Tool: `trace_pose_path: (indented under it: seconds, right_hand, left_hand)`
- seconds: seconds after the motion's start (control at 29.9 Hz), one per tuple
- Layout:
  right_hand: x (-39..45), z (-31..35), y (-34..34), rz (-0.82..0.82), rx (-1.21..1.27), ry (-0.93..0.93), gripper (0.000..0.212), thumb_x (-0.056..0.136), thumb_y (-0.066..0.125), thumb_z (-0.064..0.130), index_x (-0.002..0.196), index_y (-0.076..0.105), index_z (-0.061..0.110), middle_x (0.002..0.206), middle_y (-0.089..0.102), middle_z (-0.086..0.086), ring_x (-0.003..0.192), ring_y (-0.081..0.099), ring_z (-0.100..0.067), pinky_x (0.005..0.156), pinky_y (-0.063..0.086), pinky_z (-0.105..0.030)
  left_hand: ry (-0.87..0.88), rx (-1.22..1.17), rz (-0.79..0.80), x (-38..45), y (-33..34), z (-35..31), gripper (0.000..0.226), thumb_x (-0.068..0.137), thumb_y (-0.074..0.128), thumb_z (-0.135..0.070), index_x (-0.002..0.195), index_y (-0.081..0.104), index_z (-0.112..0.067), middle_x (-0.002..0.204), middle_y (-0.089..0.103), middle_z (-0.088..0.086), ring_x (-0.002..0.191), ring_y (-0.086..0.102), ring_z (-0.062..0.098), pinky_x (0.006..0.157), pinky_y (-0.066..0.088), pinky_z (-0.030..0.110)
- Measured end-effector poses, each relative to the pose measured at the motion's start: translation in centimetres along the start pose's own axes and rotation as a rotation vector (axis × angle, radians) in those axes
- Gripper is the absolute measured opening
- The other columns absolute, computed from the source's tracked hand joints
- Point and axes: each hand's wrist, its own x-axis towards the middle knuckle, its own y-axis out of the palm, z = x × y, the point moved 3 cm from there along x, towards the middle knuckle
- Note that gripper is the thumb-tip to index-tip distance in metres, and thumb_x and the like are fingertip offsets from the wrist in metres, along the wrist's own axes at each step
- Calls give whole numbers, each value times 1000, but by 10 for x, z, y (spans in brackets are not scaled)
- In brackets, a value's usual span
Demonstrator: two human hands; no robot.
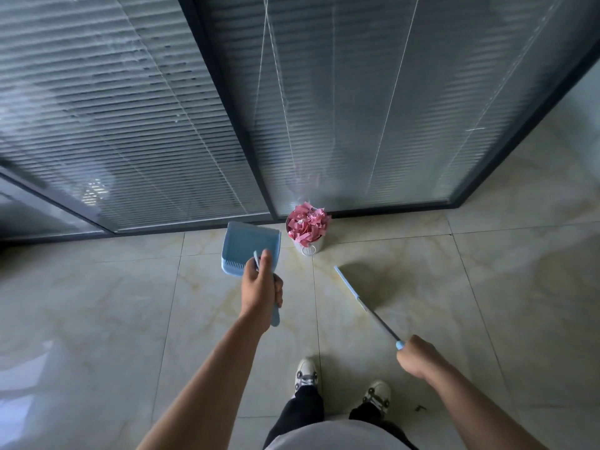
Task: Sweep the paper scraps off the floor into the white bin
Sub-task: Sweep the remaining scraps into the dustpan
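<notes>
Pale marble-look floor tiles run up to a glass wall with slatted blinds. One white bin stands on the floor against the wall's base, heaped over its rim with pink paper scraps. The person's left hand grips the handle of one blue dustpan, held just left of the bin. Their right hand is curled round the end of one broom, its head angled toward the bin. Two white shoes show below.
</notes>
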Motion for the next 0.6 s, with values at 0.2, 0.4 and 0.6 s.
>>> trace_pose_path:
  seconds: [0.2,0.4,0.6]
  right_hand:
    - [-2,-3,3,-14,3,4,33,96,41,20,123,54,5,129,58,-15,118,57,-30,86,45,-27]
    - [-4,-6,5,-8,13,4,33,97,40,21,123,53,4,128,59,-15,115,58,-30,78,41,-26]
    - [-5,-8,6,-5,13,7,34,97,39,21,123,53,5,127,59,-14,114,59,-28,76,40,-25]
  left_hand:
    - [139,298,219,-20,20,16,25,98,50,-37,104,47,-13,58,45,4,37,39,10,37,33,21]
    - [352,777,383,-24,43,29,24,96,52,-40,104,49,-18,74,58,-1,57,51,11,51,39,20]
    - [342,1118,531,-21,50,53,44,95,43,-54,118,45,-17,97,67,14,78,61,31,65,46,33]
